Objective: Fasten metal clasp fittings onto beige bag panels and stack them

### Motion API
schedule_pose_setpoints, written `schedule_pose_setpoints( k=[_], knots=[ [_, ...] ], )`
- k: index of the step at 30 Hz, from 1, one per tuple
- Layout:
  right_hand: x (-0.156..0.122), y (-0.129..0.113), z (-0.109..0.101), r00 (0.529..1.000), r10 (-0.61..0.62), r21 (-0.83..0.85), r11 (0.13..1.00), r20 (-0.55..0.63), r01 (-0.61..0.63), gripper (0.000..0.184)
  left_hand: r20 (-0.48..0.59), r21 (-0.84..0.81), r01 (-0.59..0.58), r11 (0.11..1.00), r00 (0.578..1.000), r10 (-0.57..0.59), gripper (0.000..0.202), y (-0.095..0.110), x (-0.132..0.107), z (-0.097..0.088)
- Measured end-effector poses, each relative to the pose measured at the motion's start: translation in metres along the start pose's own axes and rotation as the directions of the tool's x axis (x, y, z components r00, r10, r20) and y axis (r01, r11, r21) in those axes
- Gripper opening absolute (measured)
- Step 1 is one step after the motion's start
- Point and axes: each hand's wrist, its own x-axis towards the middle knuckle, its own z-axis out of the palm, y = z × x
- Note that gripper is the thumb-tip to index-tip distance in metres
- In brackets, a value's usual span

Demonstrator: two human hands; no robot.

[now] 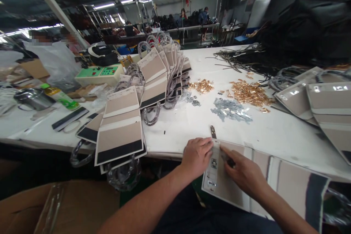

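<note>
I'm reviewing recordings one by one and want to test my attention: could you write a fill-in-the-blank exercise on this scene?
The left hand and the right hand both touch the beige panel, and the ____ one is nearer the bottle.
The larger gold-coloured pile lies to the ____ of the smaller one.
The bottle's cap is ____.

Missing words: left; right; green.

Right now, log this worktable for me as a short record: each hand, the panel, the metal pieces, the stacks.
Left hand: fingers on one end of the beige panel
Right hand: index finger on the same panel; dark thing under the hand, unclear
Beige panel: dark band at its right end; overhangs the white table
Gold pieces: two heaps, larger on the right
Silver pieces: two heaps, nearer than the gold
Left stack: similar panels, clear loop handles
Right stack: similar panels
</note>
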Motion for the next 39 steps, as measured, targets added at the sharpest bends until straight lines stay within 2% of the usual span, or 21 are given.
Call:
schedule_pose_setpoints(
  k=[6, 16, 18, 21, 26, 28, 31, 35, 39],
  knots=[
    [-0.003, 0.004, 0.001, 1.0, -0.023, 0.021, 1.0, 0.003, 0.023, 0.061, 0.049, -0.076, -0.017, 0.997, 0.999, 0.021, 0.031, -0.009, 0.004, -0.002],
    [-0.005, 0.001, -0.003, 0.997, -0.056, -0.066, 0.996, 0.061, 0.06, 0.064, 0.141, 0.037, -0.113, 0.993, 0.984, 0.107, 0.037, -0.01, 0.002, -0.007],
    [-0.004, -0.001, -0.006, 0.998, -0.029, -0.023, 0.999, 0.059, 0.031, 0.065, 0.157, 0.045, -0.12, 0.992, 0.981, 0.112, 0.038, -0.01, 0.002, -0.008],
    [0.002, -0.003, -0.016, 0.996, 0.047, 0.127, 0.99, 0.072, -0.056, 0.061, 0.131, 0.011, -0.08, 0.997, 0.988, 0.077, 0.036, -0.009, 0.003, -0.008],
    [0.02, -0.003, -0.05, 0.96, 0.112, 0.437, 0.873, 0.258, -0.219, 0.054, 0.086, -0.085, 0.025, 0.996, 0.996, -0.017, 0.036, -0.008, 0.005, -0.003],
    [0.031, -0.006, -0.06, 0.94, 0.125, 0.446, 0.855, 0.319, -0.265, 0.05, 0.078, -0.101, 0.036, 0.994, 0.997, -0.028, 0.037, -0.009, 0.006, -0.002],
    [0.05, -0.016, -0.068, 0.925, 0.103, 0.44, 0.857, 0.366, -0.269, 0.043, 0.076, -0.099, 0.039, 0.994, 0.997, -0.032, 0.038, -0.011, 0.006, -0.002],
    [0.069, -0.027, -0.065, 0.91, 0.1, 0.453, 0.842, 0.401, -0.293, 0.044, 0.078, -0.092, 0.036, 0.995, 0.997, -0.028, 0.04, -0.01, 0.004, -0.003],
    [0.074, -0.029, -0.058, 0.917, 0.114, 0.405, 0.871, 0.381, -0.277, 0.038, 0.072, -0.093, 0.032, 0.995, 0.997, -0.025, 0.041, -0.009, 0.003, -0.004]
  ],
)
